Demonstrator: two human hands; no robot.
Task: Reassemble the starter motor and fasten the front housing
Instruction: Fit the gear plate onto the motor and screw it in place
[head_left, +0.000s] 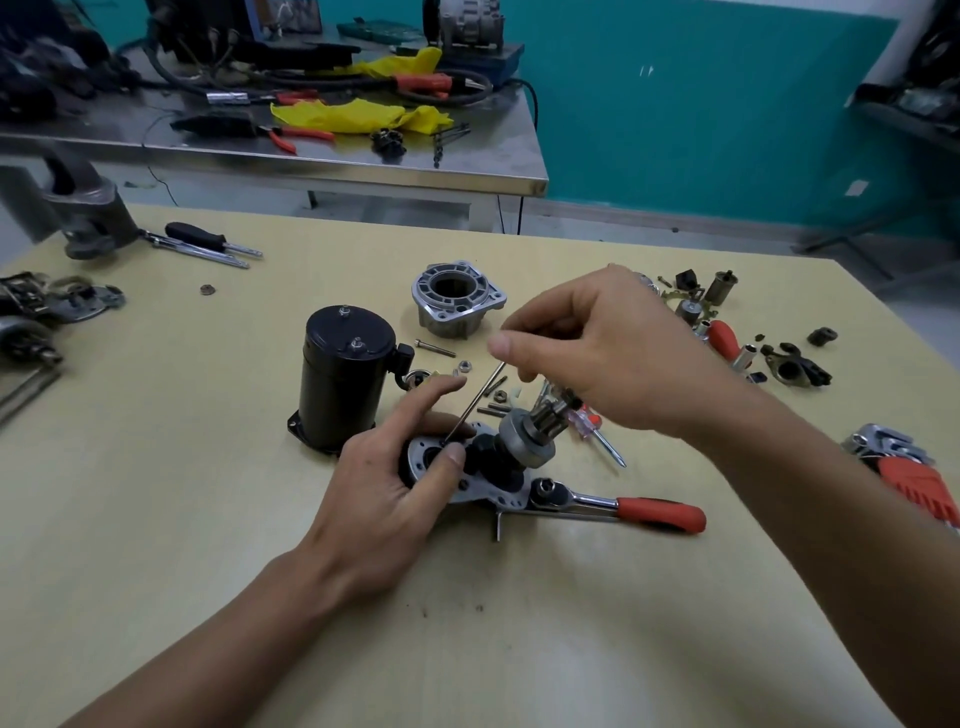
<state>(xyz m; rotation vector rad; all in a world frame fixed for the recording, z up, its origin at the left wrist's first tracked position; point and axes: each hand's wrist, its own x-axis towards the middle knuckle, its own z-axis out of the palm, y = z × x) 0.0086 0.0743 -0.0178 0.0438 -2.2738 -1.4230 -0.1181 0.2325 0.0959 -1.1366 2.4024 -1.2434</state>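
Note:
My left hand (400, 467) grips a starter assembly (483, 467): a grey mounting plate with a black hub and a toothed pinion gear (540, 421) pointing up to the right. My right hand (597, 343) pinches the top of a long thin bolt (475, 402); its lower tip sits at a hole in the plate beside my left thumb. The black cylindrical motor body (345, 374) stands upright just left of the assembly. The silver front housing (456, 299) stands behind, apart from both hands.
A red-handled ratchet (618, 506) lies right of the plate. A small screwdriver (597, 431), loose bolts and nuts (465, 366) lie between housing and assembly. Hex keys (904, 462) at right edge, small parts (789, 364) far right, screwdrivers (208, 244) far left.

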